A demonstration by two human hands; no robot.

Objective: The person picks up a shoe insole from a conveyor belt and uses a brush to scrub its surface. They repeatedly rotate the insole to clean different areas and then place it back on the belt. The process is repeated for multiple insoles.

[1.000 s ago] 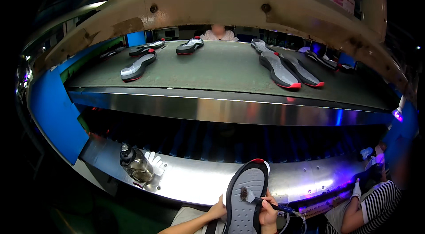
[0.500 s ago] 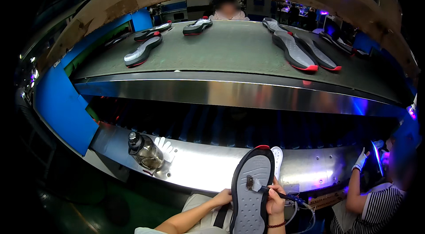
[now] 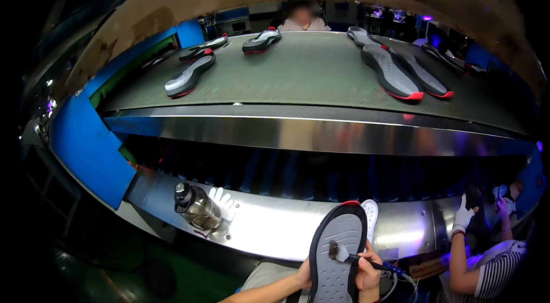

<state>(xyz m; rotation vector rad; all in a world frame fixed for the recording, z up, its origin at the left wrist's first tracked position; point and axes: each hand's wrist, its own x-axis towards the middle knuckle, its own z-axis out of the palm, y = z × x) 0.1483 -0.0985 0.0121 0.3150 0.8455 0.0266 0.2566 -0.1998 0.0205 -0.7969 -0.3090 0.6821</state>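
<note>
My left hand (image 3: 304,274) is closed on the left edge of a shoe sole (image 3: 342,227), grey in the middle with a black rim and a red tip. The sole stands tilted up before me, its dimpled grey face in view. At its right edge my right hand (image 3: 368,278) grips a dark-handled brush (image 3: 373,265) with a pale tip. That tip meets the grey face beside a small dark patch (image 3: 333,249). Thin clear tubes or wires trail from the handle's end. Whether my right fingers also bear on the sole is hard to see.
A white perforated piece (image 3: 371,216) lies behind the sole on the metal ledge (image 3: 275,225). A dark bottle (image 3: 197,208) and a white glove (image 3: 222,202) stand left. Several soles (image 3: 392,73) lie on the green belt (image 3: 292,76). A gloved co-worker (image 3: 465,211) works at right.
The whole view has shifted slightly, so things sit lower and further right. My hands keep hold of the sole and brush. The co-worker's glove now holds a dark piece upright.
</note>
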